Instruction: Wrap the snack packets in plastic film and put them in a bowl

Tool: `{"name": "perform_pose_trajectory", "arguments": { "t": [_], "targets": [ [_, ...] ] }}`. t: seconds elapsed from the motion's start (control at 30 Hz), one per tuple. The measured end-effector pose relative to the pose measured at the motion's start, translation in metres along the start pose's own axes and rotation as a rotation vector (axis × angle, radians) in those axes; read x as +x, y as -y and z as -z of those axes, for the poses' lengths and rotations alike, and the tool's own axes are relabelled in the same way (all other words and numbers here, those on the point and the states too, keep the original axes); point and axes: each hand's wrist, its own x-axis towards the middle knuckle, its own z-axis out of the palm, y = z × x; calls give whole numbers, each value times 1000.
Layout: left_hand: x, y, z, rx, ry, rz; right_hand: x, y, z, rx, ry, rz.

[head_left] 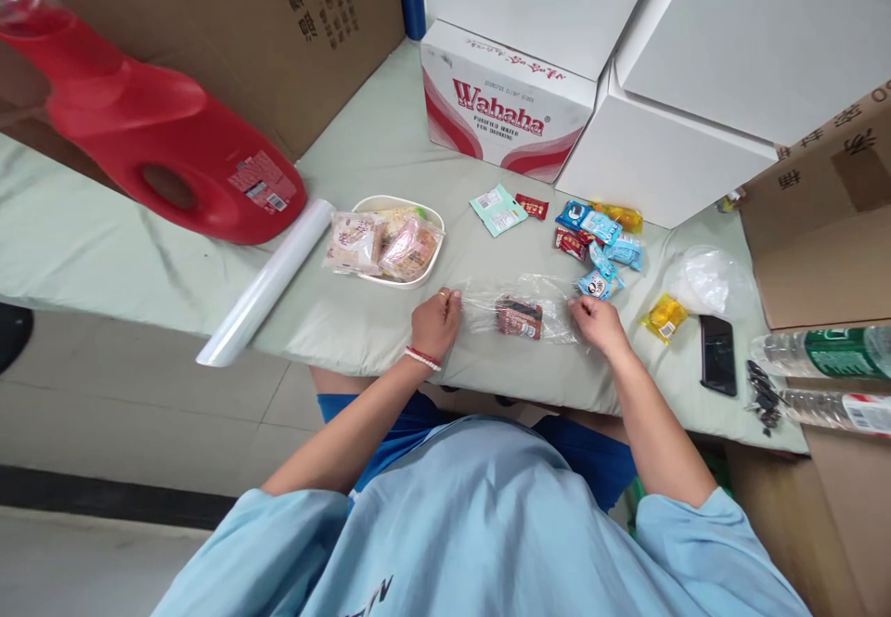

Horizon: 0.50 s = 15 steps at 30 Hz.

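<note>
Both of my hands pinch a sheet of clear plastic wrap and stretch it sideways between them. My left hand grips its left end, fingers closed. At the right end, my right hand has its fingers closed on the film. A small brown snack packet shows through the plastic, between the hands; whether the film lies over or under it all round I cannot tell. Beyond my left hand stands a white tray with several wrapped snacks in it. Several blue snack packets lie just past my right hand.
A roll of plastic film lies at left beside a big red jug. A mint packet, a Wahaha carton and white boxes are at the back. To the right are a yellow packet, a phone and plastic bottles.
</note>
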Motion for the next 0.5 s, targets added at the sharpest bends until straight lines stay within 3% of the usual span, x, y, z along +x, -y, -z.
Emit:
{"name": "perform_pose_trajectory", "arguments": {
  "t": [0.1,0.2,0.27,0.33,0.43,0.5],
  "targets": [
    [1,-6,-4,123,-23,35,-5,10,3,-381,-208,172],
    [1,-12,-5,169,-14,60,-13,32,1,-403,-351,347],
    [1,-15,-4,177,-9,77,-18,50,-6,-286,-301,449],
    [1,-16,-3,180,-12,91,-20,65,-19,-159,-155,519],
    [6,-10,1,160,-39,131,-21,77,-39,-63,47,540],
    [9,-3,6,124,-83,177,-21,77,-48,-42,106,525]
  ]
}}
